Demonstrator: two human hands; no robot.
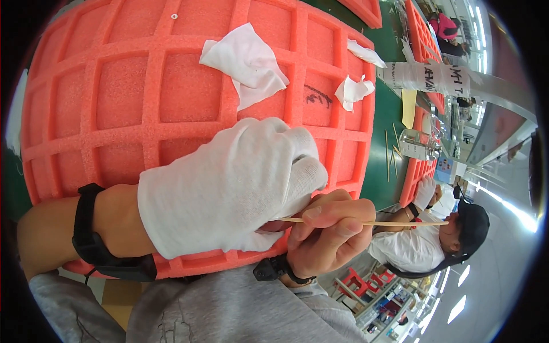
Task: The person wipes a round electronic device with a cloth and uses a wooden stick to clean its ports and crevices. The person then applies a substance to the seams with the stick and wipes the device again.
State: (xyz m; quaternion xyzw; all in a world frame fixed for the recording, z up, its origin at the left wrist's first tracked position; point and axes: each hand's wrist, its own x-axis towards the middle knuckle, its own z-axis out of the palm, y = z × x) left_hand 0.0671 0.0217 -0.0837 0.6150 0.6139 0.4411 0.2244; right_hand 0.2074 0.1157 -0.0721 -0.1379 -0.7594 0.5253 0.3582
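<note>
My left hand (229,177), in a white glove, is closed above a red foam tray (151,86) divided into square pockets. What its curled fingers hold is hidden, though a small dark reddish patch shows beneath them. My bare right hand (329,234) pinches a thin wooden stick (406,223) between thumb and fingers. One end of the stick reaches in under the gloved fingers, while the other points off to the right. Beyond my left hand, a white cloth (246,66) lies crumpled across the tray's pockets.
A small white scrap (354,91) and a tiny round part (174,16) lie on the tray. On the green table (380,166) to the right are loose sticks (395,151) and a clear bottle (414,144). A co-worker (423,240) in a black cap sits further right.
</note>
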